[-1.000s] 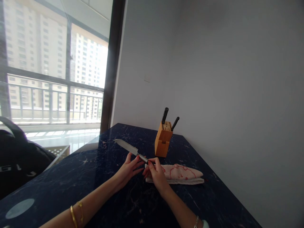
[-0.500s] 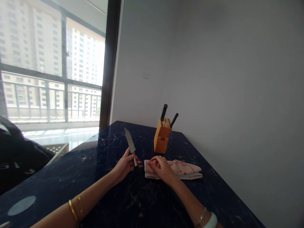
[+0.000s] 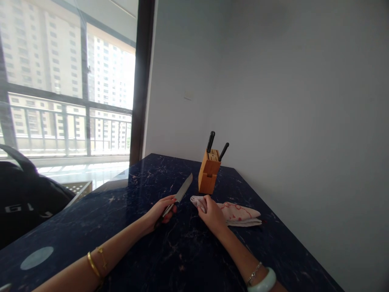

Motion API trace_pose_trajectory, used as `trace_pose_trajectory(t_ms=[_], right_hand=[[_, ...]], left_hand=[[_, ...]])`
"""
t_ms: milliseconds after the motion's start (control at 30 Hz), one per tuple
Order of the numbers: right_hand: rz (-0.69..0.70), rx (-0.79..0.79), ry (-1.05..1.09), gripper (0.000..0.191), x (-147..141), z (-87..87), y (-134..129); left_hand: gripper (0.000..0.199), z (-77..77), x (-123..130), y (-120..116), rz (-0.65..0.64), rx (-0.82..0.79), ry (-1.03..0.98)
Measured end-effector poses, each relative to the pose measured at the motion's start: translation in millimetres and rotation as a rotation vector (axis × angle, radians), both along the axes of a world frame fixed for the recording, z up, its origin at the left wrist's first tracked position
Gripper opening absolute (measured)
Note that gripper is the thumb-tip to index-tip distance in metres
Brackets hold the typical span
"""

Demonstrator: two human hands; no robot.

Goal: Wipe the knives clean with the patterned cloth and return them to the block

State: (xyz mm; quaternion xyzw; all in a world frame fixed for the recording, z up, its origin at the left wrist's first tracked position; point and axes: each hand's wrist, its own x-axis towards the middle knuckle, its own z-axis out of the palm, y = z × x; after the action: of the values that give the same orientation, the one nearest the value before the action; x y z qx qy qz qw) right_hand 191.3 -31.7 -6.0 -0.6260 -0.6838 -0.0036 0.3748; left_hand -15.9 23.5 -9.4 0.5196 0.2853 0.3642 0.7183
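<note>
The table (image 3: 182, 255) is dark blue with thin pale streaks. The cloth (image 3: 238, 212) is light pink with red squiggles and what may be small hearts. The knife (image 3: 184, 189) has a silver-grey blade. The block (image 3: 208, 181) is orange-brown, and the handles (image 3: 210, 142) in it are black.

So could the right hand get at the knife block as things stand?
Probably yes: the knife block stands just beyond the right hand, with nothing visible standing between them, though that hand would likely need to release the cloth first.
</note>
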Motion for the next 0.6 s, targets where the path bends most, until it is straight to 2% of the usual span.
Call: trace_pose_trajectory(t_ms=[100,167,300,467,533,600], right_hand=[[-0.106,0.053,0.095,0.021,-0.4,-0.2,-1.6],[-0.105,0.104,0.153,0.022,-2.1,1.9,-3.8],[0.091,0.212,0.193,0.018,-12.1,6.8,-10.8],[0.359,0.138,-0.070,0.012,-28.3,8.5,-19.5],[0.377,0.111,-0.124,0.014,-29.3,8.5,-19.5],[0.306,0.109,-0.143,0.018,-26.3,8.4,-17.2]], left_hand=[[0.038,-1.0,-2.1,1.5,-0.043,0.041,0.106],[0.037,-2.0,-2.8,1.9,-0.071,0.102,0.167],[0.040,-2.2,-1.3,-2.9,-0.139,0.269,0.329],[0.033,-2.6,4.9,-12.1,-0.118,0.523,0.521],[0.030,-4.2,6.8,-12.9,-0.083,0.603,0.560],[0.030,-6.4,7.6,-12.1,-0.059,0.632,0.596]])
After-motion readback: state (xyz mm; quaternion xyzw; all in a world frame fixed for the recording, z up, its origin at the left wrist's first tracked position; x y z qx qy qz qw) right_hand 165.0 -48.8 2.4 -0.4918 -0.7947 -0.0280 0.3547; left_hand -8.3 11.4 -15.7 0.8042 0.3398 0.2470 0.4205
